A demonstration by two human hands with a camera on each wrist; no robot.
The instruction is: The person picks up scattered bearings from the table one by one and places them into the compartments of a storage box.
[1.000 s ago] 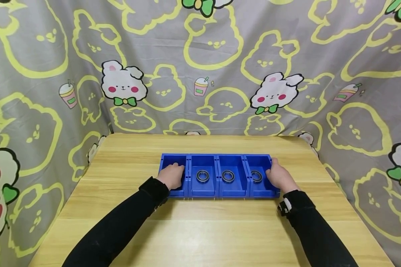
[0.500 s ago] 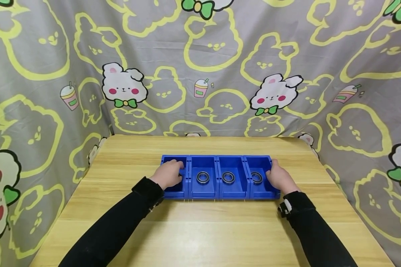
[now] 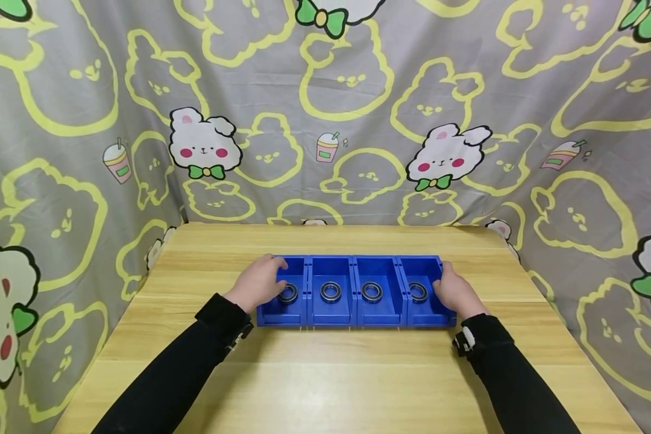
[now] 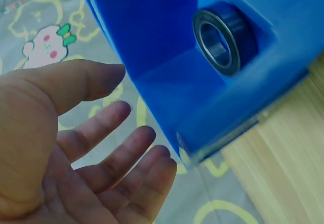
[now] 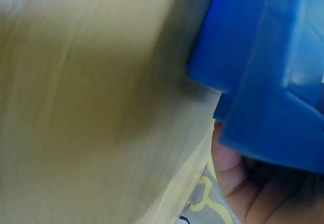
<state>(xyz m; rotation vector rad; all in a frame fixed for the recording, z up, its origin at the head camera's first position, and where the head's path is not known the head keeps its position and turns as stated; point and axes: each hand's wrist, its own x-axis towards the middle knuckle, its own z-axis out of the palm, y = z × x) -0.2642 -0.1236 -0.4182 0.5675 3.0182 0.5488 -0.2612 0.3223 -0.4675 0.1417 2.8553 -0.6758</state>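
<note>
A row of joined blue plastic bins [image 3: 331,316] stands on the table, with one ball bearing lying in each. My left hand [image 3: 256,283] is at the outer wall of the leftmost bin, its thumb and fingers loosely spread and holding nothing. In the left wrist view that bin's ball bearing [image 4: 245,39] rests on the bin's floor, away from the fingertips. My right hand [image 3: 458,290] grips the outer side wall of the rightmost bin [image 3: 431,318], thumb over the rim. From the right wrist view, its fingers [image 5: 230,168] show below the bin's edge, partly hidden.
A wooden table [image 3: 325,374] extends in front of the bins and to both sides. A grey patterned curtain [image 3: 358,132] hangs behind it and along the left and right. Several middle dividers [image 3: 352,289] separate the bins.
My left hand has come up out of the leftmost bin and moved left to its outer wall, uncovering the ball bearing inside. The right hand has stayed on the rightmost bin.
</note>
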